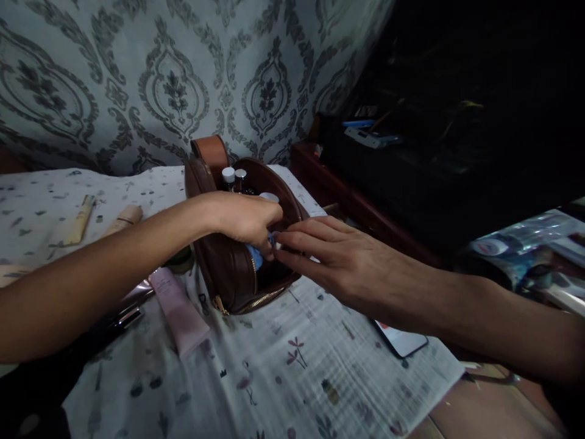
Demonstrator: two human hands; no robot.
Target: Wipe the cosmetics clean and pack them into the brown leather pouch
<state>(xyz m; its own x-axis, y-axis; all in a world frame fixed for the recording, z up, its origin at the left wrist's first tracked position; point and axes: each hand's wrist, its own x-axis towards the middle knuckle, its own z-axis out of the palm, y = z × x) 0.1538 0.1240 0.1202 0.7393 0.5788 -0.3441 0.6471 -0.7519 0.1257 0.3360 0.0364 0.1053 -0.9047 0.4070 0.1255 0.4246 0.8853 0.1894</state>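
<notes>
A brown toiletry bag (231, 274) stands unzipped on the patterned cloth. My left hand (247, 216) reaches over its side, fingers closed and pointing down inside, on a blue item (256, 256) that is mostly hidden; its kind cannot be made out. From the right, my right hand (336, 253) meets it at the opening, fingers stretched out and fingertips close to my left fingers; its thumb is hidden. Inside the bag, behind my left hand, stand a white-capped bottle (228, 175), a silver-capped bottle (240, 177) and a round white lid (269, 197).
Left of the bag lie a pink tube (180, 314), a yellow tube (81, 221) and a beige tube (128, 216), partly behind my left arm. A phone (402, 338) lies under my right forearm. Clear plastic packages (525, 235) sit at the right. Patterned fabric (173, 79) hangs behind.
</notes>
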